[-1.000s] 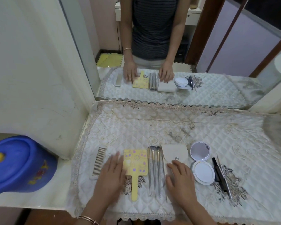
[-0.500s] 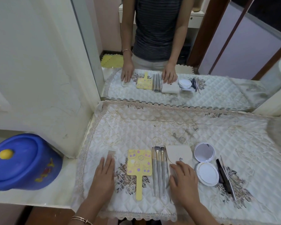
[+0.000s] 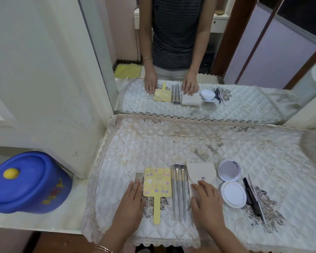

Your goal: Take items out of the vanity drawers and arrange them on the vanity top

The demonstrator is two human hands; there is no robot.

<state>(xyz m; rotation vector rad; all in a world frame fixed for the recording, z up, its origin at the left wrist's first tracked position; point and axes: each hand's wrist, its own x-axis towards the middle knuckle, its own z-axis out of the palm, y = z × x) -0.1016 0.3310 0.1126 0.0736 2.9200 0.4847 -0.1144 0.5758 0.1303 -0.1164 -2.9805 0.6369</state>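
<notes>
Head view: I see my left hand (image 3: 132, 199) flat, fingers loose, over a pale fine-toothed comb (image 3: 139, 177) beside the yellow paddle-shaped hand mirror (image 3: 158, 183). My right hand (image 3: 206, 201) rests flat, gripping nothing, on the beige snap-button pouch (image 3: 201, 173), touching 3 silver-handled makeup brushes (image 3: 179, 192) on the quilted white vanity cover (image 3: 171, 143).

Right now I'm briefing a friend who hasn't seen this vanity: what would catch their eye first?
Probably the bright yellow patterned hand mirror lying flat in the row of items near the front edge of the quilted white cloth, with the left hand beside it covering a comb. Next, the big blue lidded plastic tub at far left, and the open round white compact beside the right hand.
</notes>
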